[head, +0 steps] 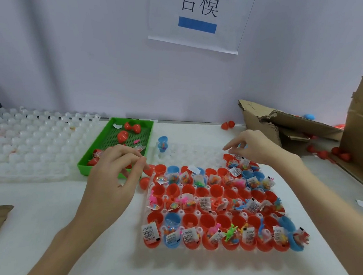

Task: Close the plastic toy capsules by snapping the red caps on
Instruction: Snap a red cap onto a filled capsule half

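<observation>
**A:** Head view, nearest first: where do the capsules sit?

**B:** At five o'clock, open red and blue capsules point(214, 207) stand in a white holder tray point(148, 213) on the desk point(60, 236), most stuffed with toy packets. None there looks capped.

**A:** And the hands?

**B:** Left hand point(116, 175), at the tray's ten o'clock corner, has fingers curled, fingertips near a red cap point(148, 170); whether it actually pinches that cap, I cannot tell. Right hand point(255, 147) hovers over the tray's far edge at one o'clock, fingers loosely bent, grasping nothing I can see.

**A:** How to snap well?

**B:** My judgement: tuck packets fully inside first, seat the cap square on the rim, steady the base with the other hand, press straight down. A paper slip caught in the seam would likely stop it closing.

**A:** Farther out?

**B:** Green tray point(146, 128) with loose red pieces at eleven o'clock, empty white trays point(23, 142) at nine, torn cardboard box point(286, 124) at two, a paper sign point(198, 17) on the pale wall at twelve.
</observation>
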A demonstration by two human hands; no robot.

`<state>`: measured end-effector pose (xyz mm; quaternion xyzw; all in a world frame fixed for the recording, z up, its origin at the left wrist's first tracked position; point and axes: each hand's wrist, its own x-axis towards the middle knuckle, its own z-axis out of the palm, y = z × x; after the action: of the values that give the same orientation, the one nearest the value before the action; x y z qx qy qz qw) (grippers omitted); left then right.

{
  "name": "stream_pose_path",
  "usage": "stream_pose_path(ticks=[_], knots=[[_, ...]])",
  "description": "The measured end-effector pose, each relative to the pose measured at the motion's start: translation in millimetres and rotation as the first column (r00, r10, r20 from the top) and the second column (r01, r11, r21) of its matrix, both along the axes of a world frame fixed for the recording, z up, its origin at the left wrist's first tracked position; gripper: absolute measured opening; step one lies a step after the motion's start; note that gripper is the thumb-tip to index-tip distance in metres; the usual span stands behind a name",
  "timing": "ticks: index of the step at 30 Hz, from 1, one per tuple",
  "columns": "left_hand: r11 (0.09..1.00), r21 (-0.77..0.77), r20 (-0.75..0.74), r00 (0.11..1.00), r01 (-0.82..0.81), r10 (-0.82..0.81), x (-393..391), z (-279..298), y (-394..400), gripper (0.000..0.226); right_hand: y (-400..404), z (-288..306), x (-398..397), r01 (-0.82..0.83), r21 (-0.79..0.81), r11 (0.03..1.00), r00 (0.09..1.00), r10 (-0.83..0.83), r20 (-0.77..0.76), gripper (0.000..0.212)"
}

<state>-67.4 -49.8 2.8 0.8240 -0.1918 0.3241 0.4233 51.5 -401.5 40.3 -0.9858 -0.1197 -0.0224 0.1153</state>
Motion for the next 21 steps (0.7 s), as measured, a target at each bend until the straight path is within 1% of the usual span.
stream_pose_path(ticks=[3,8,12,15,17,18,21], knots=[[1.000,0.015,0.013,1.000,0.004,-0.004,0,0,0,0.032,5,-5,5,-0.015,-0.068,0.998,1.000,0.014,-0.005,0.015],[1.000,0.007,-0.002,1.000,-0.006,0.006,2,-2,3,0.030,5,-10,11,-0.002,-0.115,0.993,0.999,0.006,0.038,0.011],[1.000,0.021,-0.024,1.000,0.020,-0.020,3,-3,3,0.031,3,-2,11,0.089,-0.016,0.996,0.990,-0.086,0.110,0.008],[0.999,0.030,-0.034,0.999,0.031,-0.030,3,-4,3,0.032,8,7,8,0.088,0.015,0.996,0.991,-0.089,0.100,0.004],[0.999,0.032,-0.038,0.999,0.031,-0.029,3,-4,3,0.030,16,12,3,0.075,0.023,0.997,0.992,-0.077,0.096,0.008],[0.999,0.034,-0.048,0.998,0.034,-0.033,3,-4,3,0.027,22,14,1,0.065,0.025,0.998,0.993,-0.067,0.093,0.010],[0.996,0.025,-0.086,0.993,0.082,-0.080,1,-5,1,0.008,45,19,-13,0.021,0.054,0.998,0.997,-0.025,0.071,0.013]])
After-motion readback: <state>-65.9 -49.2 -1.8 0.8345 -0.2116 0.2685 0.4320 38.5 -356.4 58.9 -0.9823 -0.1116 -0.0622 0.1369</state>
